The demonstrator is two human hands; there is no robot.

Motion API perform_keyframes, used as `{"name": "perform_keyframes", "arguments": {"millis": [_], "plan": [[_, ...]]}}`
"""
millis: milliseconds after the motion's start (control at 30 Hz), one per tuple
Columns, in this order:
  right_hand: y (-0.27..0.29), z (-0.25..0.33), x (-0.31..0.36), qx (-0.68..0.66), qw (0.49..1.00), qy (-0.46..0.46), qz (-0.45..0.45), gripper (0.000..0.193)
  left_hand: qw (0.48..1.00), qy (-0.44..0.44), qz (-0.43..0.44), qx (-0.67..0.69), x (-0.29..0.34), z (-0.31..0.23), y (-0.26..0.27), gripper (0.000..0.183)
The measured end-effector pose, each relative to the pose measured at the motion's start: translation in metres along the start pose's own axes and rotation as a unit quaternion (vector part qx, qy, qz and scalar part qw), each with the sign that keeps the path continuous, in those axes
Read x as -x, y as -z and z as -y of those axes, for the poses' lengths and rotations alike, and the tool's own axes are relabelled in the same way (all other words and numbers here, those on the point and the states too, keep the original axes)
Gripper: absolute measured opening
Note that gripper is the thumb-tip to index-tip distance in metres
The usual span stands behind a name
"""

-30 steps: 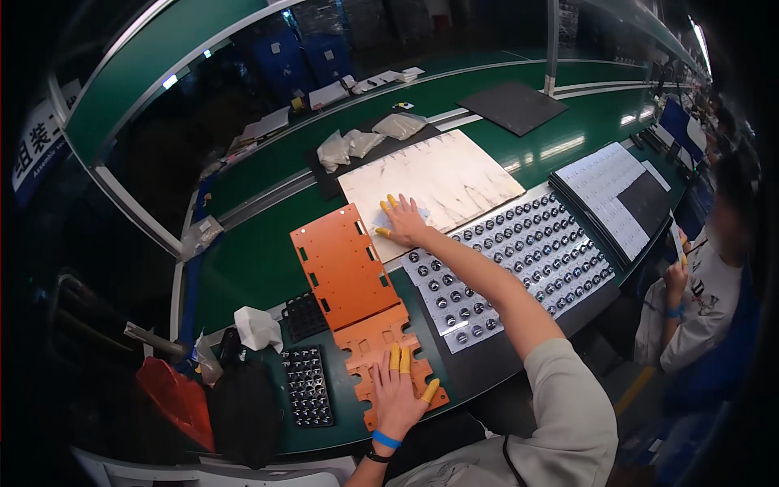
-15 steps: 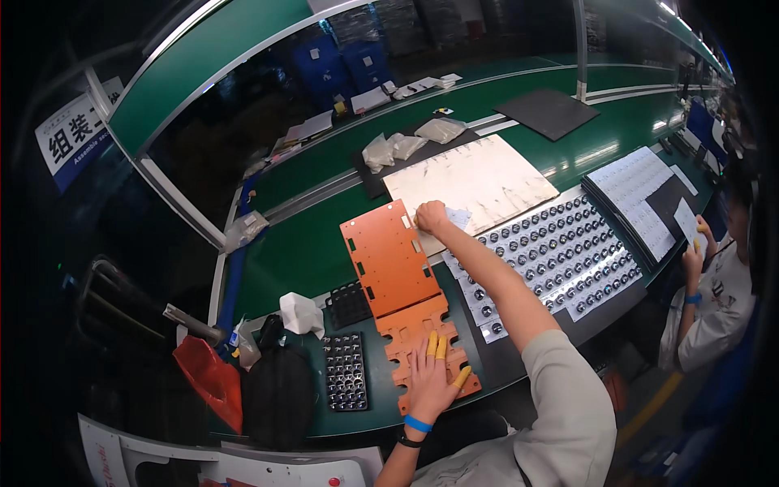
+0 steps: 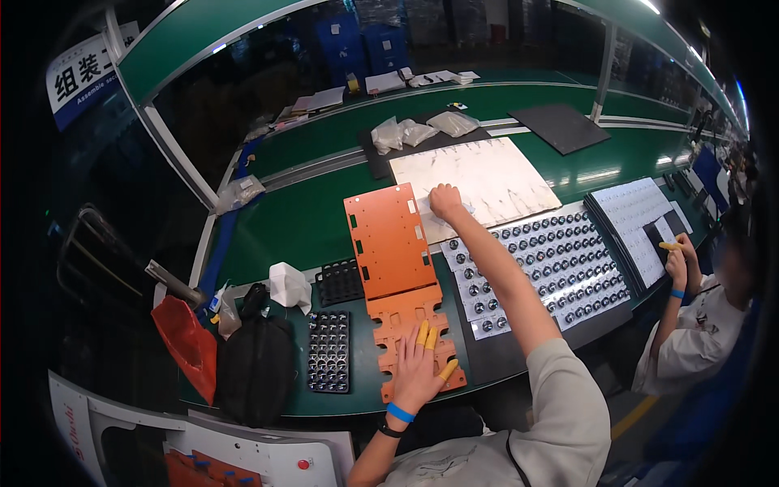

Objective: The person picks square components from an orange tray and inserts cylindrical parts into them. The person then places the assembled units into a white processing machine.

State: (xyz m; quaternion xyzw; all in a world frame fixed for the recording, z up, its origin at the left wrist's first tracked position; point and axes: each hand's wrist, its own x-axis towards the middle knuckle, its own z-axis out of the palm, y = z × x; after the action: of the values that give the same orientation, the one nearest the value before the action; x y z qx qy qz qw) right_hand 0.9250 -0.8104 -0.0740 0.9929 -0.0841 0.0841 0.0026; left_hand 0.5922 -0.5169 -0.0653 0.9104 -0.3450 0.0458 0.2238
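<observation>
Left hand — on orange plate | right hand — over pale board

1. Right hand: fingertips hidden beneath the curled fist; what it grips, if anything, cannot be told;
2. Left hand covers part of the notched orange plate;
3. Right forearm hides some round dark parts;
4. White machine runs off the lower edge;
5. Co-worker's head is blurred

right arm stretched forward, right hand curled; left hand palm-down, splayed.
</observation>
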Motion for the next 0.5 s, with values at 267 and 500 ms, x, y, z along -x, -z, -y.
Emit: {"name": "perform_keyframes", "arguments": {"millis": [267, 500], "plan": [[-0.026, 0.015, 0.006, -0.066, 0.997, 0.009, -0.047, 0.020, 1.000, 0.000, 0.004, 0.003, 0.001, 0.000, 0.001, 0.078], [-0.029, 0.025, -0.012, 0.033, 0.987, 0.122, -0.098, 0.013, 1.000, 0.009, 0.014, 0.012, 0.001, -0.001, 0.003, 0.077]]}}
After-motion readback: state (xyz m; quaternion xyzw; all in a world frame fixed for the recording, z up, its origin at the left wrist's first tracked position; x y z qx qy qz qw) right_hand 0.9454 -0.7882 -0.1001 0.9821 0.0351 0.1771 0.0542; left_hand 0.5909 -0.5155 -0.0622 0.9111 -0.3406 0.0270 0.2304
